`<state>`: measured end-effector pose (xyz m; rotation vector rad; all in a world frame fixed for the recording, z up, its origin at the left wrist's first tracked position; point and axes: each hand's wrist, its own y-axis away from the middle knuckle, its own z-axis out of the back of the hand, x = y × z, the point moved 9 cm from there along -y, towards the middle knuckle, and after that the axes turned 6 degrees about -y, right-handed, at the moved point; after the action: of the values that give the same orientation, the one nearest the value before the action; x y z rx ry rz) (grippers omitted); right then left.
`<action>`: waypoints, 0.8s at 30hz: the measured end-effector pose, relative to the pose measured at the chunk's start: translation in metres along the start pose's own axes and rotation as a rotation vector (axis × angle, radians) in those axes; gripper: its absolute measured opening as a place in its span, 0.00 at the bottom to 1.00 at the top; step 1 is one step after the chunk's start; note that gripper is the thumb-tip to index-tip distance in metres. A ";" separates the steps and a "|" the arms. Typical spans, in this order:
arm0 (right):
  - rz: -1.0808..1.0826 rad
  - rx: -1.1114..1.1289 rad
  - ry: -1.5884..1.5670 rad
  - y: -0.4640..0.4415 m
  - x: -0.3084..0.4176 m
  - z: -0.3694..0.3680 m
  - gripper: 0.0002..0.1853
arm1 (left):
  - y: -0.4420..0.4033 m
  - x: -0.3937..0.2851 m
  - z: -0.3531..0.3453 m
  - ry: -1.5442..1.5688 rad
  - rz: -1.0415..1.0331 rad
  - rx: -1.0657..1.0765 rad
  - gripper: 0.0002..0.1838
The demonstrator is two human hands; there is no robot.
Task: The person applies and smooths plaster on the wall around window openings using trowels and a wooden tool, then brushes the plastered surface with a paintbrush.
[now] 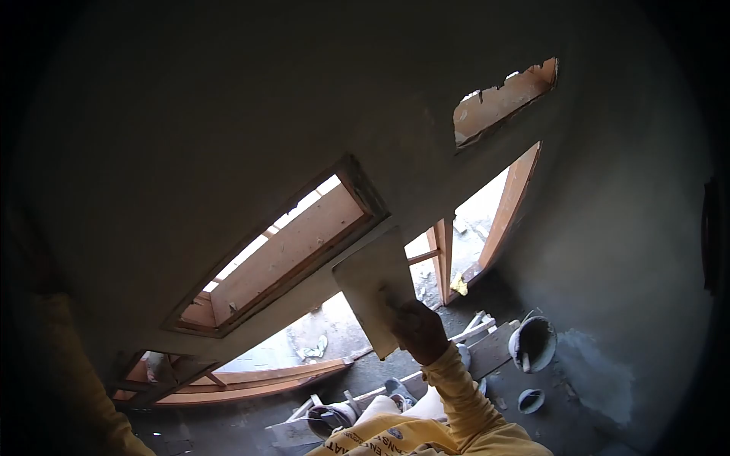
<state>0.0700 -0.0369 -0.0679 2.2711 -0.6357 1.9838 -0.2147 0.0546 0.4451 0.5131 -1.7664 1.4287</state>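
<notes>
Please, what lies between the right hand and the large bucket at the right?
In the head view, planks show between the right hand and the large bucket; nearer the hand, a pale thing is too hidden to name.

The yellow shirt (pixel 483 425) is long-sleeved, with dark capital lettering (pixel 372 447) across it. The trousers (pixel 430 404) look whitish.

Dim grey walls (pixel 616 197), wood-framed opening (pixel 511 201), bright daylight outside, dark floor (pixel 513 389)
</notes>
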 end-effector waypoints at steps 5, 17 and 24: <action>0.638 0.103 0.677 -0.013 0.031 -0.015 0.10 | 0.001 0.002 0.001 0.009 0.072 0.008 0.16; 0.172 -0.024 0.272 -0.061 0.017 0.006 0.14 | -0.004 0.002 -0.003 0.074 0.021 0.003 0.16; 0.570 0.047 0.578 -0.064 0.063 -0.026 0.11 | 0.004 0.011 0.000 0.104 0.102 -0.053 0.16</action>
<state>0.0736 0.0128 0.0114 1.4847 -1.2538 2.7429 -0.2239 0.0576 0.4514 0.3190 -1.7635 1.4482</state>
